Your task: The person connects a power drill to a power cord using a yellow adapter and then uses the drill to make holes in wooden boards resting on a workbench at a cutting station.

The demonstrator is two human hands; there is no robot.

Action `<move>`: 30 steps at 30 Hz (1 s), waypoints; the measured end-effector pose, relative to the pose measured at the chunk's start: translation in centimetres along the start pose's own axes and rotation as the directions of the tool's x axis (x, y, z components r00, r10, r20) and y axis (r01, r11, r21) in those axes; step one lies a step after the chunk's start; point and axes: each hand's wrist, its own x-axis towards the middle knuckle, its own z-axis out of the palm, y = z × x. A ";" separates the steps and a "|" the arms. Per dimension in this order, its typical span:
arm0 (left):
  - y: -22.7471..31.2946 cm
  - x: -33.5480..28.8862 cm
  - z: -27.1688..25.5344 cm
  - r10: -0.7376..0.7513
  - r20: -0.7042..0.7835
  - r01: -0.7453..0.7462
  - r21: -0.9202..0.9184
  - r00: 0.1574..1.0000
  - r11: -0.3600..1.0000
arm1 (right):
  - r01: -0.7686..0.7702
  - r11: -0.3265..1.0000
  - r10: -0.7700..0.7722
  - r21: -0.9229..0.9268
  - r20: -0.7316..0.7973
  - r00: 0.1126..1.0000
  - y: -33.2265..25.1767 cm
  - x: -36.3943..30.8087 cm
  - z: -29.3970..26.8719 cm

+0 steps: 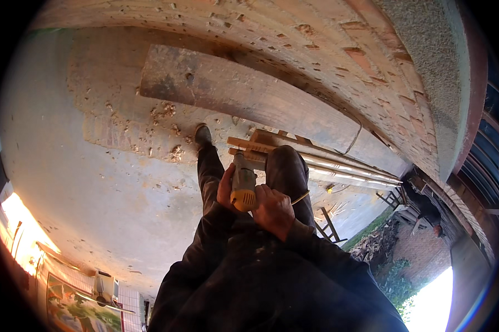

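Observation:
A grey and yellow power drill (244, 180) sits between my two hands in the middle of the view, its bit end pointing away from me. My left hand (225, 189) is wrapped along the left side of its body. My right hand (274, 210) closes around the grip on the right, and a cord loops out beside it. Just beyond the bit lie the ends of narrow wooden strips (249, 145); whether the bit touches them I cannot tell. My right knee is bent over these strips, hiding part of them.
A wide wooden plank (216, 83) lies along the rough brick wall (316, 44). Wood shavings (176, 152) are scattered on the concrete floor (122, 205). A dark wooden stand (330, 227) is at the right, and a colourful picture (83, 304) is at the lower left.

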 end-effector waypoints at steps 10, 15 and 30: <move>7.2 3.9 -2.1 0.119 0.094 -0.108 -0.111 0.988 0.988 | -0.061 0.998 0.061 -0.035 -0.020 0.998 -1.3 0.8 0.3; 3.1 1.3 -1.8 -0.221 0.131 0.257 -0.474 0.966 0.842 | -0.109 0.994 0.109 0.000 -0.003 0.994 -1.6 0.8 0.3; 4.8 5.3 -1.9 -0.648 0.390 0.633 -0.751 0.654 0.188 | -0.185 0.983 0.185 0.003 -0.039 0.982 -1.9 1.6 0.2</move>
